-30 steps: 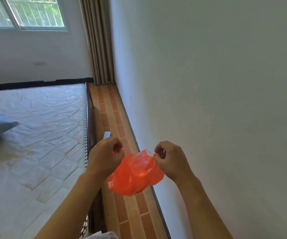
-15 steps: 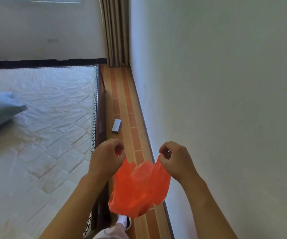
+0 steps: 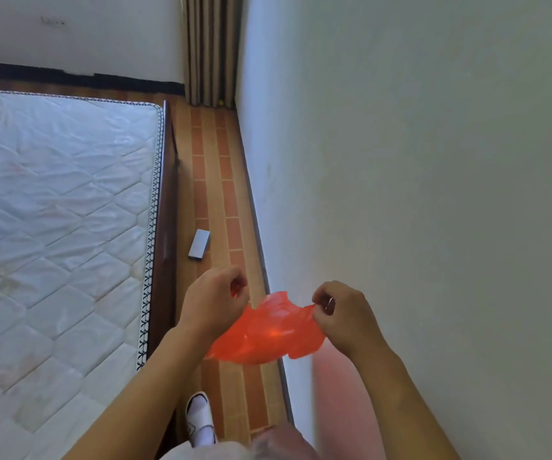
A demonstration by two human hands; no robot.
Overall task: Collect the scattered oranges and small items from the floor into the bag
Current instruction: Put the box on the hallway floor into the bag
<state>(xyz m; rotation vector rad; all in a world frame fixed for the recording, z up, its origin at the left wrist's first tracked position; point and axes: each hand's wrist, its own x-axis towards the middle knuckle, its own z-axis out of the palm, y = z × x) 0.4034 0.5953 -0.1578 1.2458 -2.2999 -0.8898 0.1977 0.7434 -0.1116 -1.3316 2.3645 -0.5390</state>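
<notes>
A pale wall (image 3: pixel 417 161) fills the right side of the room and meets the floor along a thin skirting line. To the left lies a bare quilted mattress (image 3: pixel 59 227) with patterned edge piping, seated in a dark wooden bed frame (image 3: pixel 165 227) whose side rail runs parallel to the wall. Between frame and wall runs a narrow strip of floor (image 3: pixel 221 180) laid in orange-brown tiles of alternating light and darker bands. At the far end of the strip hangs a striped brown curtain (image 3: pixel 210 48), with a small yellowish object at its foot, too small to identify. The person stands in this strip, both forearms extended forward and down. A translucent orange-red plastic bag (image 3: pixel 268 330) is stretched between the hands, held in the air above the floor and just beside the wall, its body sagging below the knuckles. The left hand (image 3: pixel 213 303) has its fingers curled around one edge of the bag; the right hand (image 3: pixel 342 313) pinches the opposite edge between thumb and fingertips. The two hands are held apart. On the tiles ahead of the hands, near the bed frame, lies a small flat grey rectangular box (image 3: pixel 199 244). One foot in a white sock and slipper (image 3: pixel 200 419) rests on the floor below the forearms.
</notes>
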